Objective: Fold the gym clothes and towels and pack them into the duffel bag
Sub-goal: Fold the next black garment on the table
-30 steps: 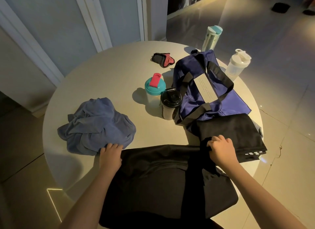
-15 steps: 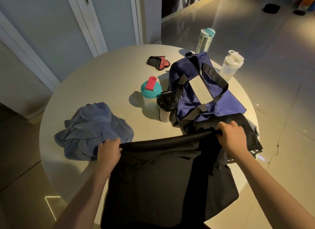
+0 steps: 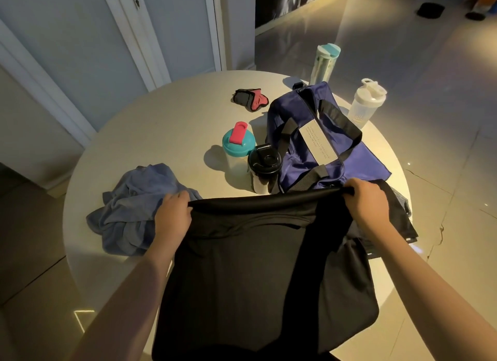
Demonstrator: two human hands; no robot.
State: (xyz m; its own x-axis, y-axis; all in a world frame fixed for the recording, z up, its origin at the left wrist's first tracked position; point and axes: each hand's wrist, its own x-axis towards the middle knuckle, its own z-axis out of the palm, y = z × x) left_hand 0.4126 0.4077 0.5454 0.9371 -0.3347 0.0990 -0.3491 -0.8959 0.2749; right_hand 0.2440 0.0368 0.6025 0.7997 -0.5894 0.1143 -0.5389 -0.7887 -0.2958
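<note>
Both grips were clamped: your left hand (image 3: 173, 215) and right hand (image 3: 368, 204) each pinched one end of the top edge of the black garment (image 3: 255, 266), just on the near side of the duffel bag (image 3: 317, 142). That edge ran side to side and taut. The cloth hung from it toward you, long axis pointing away from the bag, past the counter (image 3: 161, 134) rim. Likely best: keep the edge level with even tension, then lower it flat before creasing.
</note>
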